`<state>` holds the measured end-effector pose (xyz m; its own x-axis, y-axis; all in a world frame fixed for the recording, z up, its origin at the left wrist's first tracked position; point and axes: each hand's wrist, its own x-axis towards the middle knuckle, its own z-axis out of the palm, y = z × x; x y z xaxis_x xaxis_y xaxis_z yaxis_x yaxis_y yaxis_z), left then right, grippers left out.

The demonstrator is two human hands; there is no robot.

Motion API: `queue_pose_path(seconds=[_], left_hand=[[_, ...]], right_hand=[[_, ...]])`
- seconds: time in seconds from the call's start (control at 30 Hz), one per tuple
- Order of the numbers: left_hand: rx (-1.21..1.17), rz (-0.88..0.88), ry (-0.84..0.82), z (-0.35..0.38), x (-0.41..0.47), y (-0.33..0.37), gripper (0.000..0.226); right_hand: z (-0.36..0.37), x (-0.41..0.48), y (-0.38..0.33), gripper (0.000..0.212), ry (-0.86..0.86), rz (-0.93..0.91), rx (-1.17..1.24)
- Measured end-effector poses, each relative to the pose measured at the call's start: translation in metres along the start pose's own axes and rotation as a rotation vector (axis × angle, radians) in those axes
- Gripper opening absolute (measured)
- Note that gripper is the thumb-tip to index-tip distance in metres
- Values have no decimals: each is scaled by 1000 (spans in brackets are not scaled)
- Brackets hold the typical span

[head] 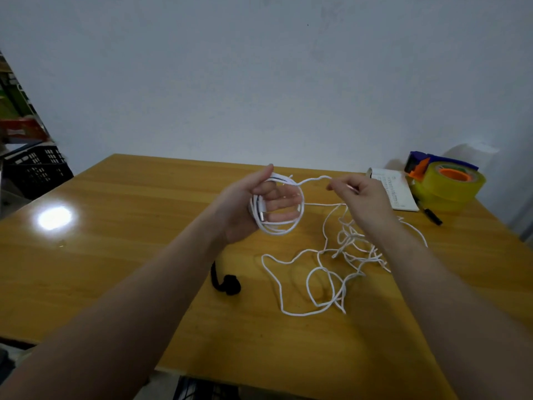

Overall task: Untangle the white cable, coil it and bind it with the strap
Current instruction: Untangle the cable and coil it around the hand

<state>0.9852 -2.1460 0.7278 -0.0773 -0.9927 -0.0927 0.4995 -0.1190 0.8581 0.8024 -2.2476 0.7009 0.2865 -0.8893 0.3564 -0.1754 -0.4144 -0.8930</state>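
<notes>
Left hand (253, 203) is holding a coil of the white cable (277, 230) in the air, above and just beyond the strap (227, 282). Its fingers are sitting through the loops, loosely spread, and the thumb is pressing over the top to pin them. A silver connector end is lying against the palm side of the coil.

Right hand (360, 197) is hovering further right of the strap, at the same height as the coil. Thumb and forefinger are pinching the run of cable that is leaving the coil top, and the other fingers are curling in. That span is arching between the two hands.

The rest of the cable is lying loose on the table (144, 226), right of the strap. There are open loops nearest it and a denser tangle further right, passing under the right forearm.

The strap, black and partly rolled, is lying flat and apart from the cable.

Far right of the strap, by the wall, a yellow tape dispenser (444, 180), a notepad (398, 192) and a black pen (432, 216) are sitting together. Far left of it, off the table, a black crate (37, 168) is showing.
</notes>
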Motion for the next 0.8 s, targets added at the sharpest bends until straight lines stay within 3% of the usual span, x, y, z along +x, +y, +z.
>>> queue_pose_path(seconds=[0.1,0.2,0.3,0.37,0.47,0.53,0.63,0.7,0.8], left_hand=[[31,-50,-212,15,-2,-5,49],[-17,-28,-375,23,-2,-3,44],[-77,52,-244,21,4,4,40],[-59,120,-85,14,14,6,31],[7,235,99,2,31,2,21],[52,325,192,-7,38,4,19],[105,438,295,-23,41,16,19],[182,443,319,-31,42,19,19],[318,392,276,-30,45,9,19]], right_hand=[[15,11,6,36,175,-12,-156],[29,14,20,29,-80,86,-473],[39,-3,26,33,-394,73,-734],[47,-18,23,33,-565,-41,-871],[56,-29,18,33,-722,-178,-944],[50,-29,20,41,-716,-179,-936],[28,-31,32,42,-528,-190,-784],[19,-35,35,38,-425,-268,-717],[18,-34,29,33,-330,-489,-815]])
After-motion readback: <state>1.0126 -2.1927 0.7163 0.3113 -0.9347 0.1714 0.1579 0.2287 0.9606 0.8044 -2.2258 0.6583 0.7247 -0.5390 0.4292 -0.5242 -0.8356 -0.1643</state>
